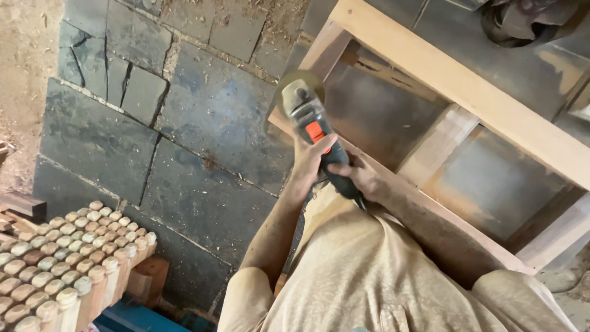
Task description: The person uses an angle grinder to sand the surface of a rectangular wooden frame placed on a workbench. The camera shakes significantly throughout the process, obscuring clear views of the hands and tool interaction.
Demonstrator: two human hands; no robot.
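Both my hands grip an angle grinder with a dark body, an orange switch and a round sanding disc at its head. My left hand wraps the body just behind the switch. My right hand holds the rear of the handle. The disc rests at the lower rail of a pale wooden frame, near its corner. The frame has a long top rail and short cross pieces.
Dark cracked stone slabs dusted with sawdust cover the floor. A stack of several turned wooden spindles lies at the lower left, on a blue object. My dusty beige shirt fills the bottom centre.
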